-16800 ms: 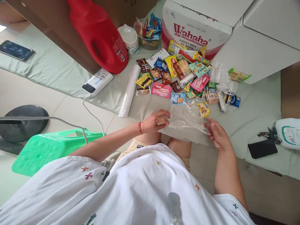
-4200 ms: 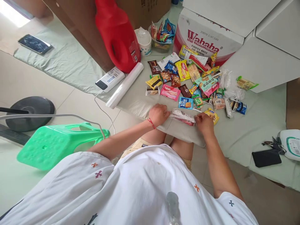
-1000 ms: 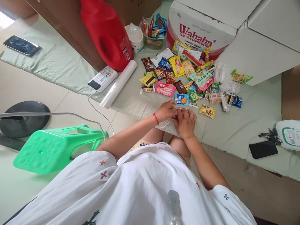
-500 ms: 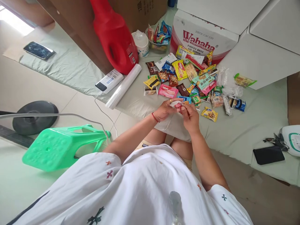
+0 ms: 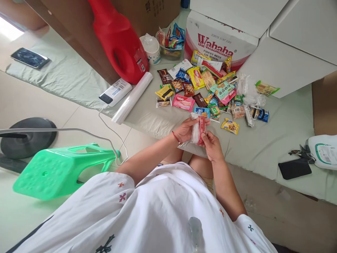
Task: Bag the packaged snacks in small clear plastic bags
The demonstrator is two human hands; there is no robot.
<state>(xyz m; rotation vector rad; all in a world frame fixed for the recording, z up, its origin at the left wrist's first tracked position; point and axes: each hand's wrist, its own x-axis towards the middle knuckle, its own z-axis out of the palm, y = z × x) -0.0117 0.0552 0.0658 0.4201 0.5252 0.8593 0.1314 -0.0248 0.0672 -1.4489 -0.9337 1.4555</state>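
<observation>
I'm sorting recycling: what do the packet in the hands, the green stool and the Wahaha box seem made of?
Red-and-white packet: probably thin plastic film, glossy, with creases and highlights.
Green stool: likely moulded plastic, softly shiny, uniformly coloured with raised bumps.
Wahaha box: apparently cardboard, matt, with printed faces and scuffs.

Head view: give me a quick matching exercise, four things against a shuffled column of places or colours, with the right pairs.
1. red-and-white packet
2. plastic roll
3. stool
4. Wahaha box

A. bright green
B. behind the snack pile
C. held by left hand and right hand
D. beside the white device

Pairs: 1-C; 2-D; 3-A; 4-B
</observation>
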